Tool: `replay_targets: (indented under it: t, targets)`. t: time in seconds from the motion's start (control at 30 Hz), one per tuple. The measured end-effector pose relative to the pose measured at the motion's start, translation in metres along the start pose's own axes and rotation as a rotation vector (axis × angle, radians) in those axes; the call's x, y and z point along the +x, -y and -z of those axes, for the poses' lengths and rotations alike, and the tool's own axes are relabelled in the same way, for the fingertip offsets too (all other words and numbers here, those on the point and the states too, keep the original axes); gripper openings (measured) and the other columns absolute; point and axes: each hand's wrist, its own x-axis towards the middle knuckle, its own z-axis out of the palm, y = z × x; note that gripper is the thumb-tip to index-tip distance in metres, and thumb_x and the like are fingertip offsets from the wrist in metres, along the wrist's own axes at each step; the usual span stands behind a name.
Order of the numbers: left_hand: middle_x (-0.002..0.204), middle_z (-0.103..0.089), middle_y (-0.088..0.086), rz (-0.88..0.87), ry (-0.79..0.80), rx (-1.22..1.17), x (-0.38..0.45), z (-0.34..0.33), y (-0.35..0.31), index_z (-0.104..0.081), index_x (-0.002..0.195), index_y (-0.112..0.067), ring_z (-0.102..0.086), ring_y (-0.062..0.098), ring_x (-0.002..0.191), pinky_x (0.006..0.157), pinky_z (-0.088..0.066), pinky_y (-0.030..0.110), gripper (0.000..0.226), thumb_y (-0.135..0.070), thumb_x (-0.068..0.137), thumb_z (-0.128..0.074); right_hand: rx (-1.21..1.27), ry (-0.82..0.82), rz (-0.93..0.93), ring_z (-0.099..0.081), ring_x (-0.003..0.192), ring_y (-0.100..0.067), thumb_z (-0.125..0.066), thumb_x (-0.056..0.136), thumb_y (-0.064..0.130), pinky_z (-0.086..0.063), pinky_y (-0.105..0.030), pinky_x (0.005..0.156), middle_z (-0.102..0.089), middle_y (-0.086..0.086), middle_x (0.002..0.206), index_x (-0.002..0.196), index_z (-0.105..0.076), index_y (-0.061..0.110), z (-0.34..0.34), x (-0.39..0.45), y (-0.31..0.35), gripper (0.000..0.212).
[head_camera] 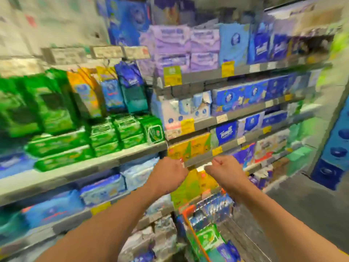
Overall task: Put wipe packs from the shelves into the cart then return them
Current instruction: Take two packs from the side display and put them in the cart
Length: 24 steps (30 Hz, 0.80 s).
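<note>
My left hand [171, 172] and right hand [224, 168] reach the shelf edge [198, 160], fingers curled, grip unclear; next, seize a yellow pack [181, 150].

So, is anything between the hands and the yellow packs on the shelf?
Yes. The grey shelf edge runs in front of the yellow packs, and both hands are at that edge. The blur hides whether they hold anything.

The whole view is smeared and blocky, so print on the packs [120, 129] and shelf labels [172, 75] is unreadable. At six o'clock the cart [196, 235] is cut off by the bottom edge. Both hands' [171, 172] fingertips are blurred; their grip cannot be told.
</note>
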Motion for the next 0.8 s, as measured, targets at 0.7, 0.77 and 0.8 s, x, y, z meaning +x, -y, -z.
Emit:
replay_targets:
  t: [0.7, 0.77, 0.8]
  targets:
    - [0.045, -0.031, -0.004, 0.21, -0.332, 0.015, -0.248, 0.233, 0.156, -0.038, 0.05, -0.016, -0.028, 0.007, 0.043, 0.043, -0.025, 0.023, 0.051, -0.034, 0.09, -0.064, 0.09, 0.374, 0.381, -0.016, 0.045, -0.007, -0.065, 0.081, -0.001, -0.015, -0.021, 0.042, -0.015, 0.011, 0.048, 0.055, -0.024, 0.022, -0.204, -0.128, 0.223, 0.054]
    - [0.047, -0.031, -0.004, 0.241, -0.36, 0.022, -0.283, 0.255, 0.18, -0.038, 0.051, -0.016, -0.029, 0.007, 0.044, 0.043, -0.025, 0.023, 0.05, -0.035, 0.089, -0.064, 0.09, 0.416, 0.4, -0.016, 0.045, -0.007, -0.065, 0.081, 0.0, -0.013, -0.022, 0.043, -0.015, 0.011, 0.047, 0.055, -0.024, 0.022, -0.234, -0.151, 0.242, 0.054]
    - [0.048, -0.032, -0.003, 0.258, -0.372, 0.012, -0.3, 0.264, 0.191, -0.039, 0.052, -0.016, -0.03, 0.009, 0.046, 0.045, -0.026, 0.025, 0.049, -0.036, 0.088, -0.064, 0.09, 0.438, 0.41, -0.016, 0.045, -0.008, -0.066, 0.081, 0.0, -0.012, -0.023, 0.045, -0.015, 0.01, 0.047, 0.054, -0.023, 0.023, -0.248, -0.163, 0.252, 0.054]
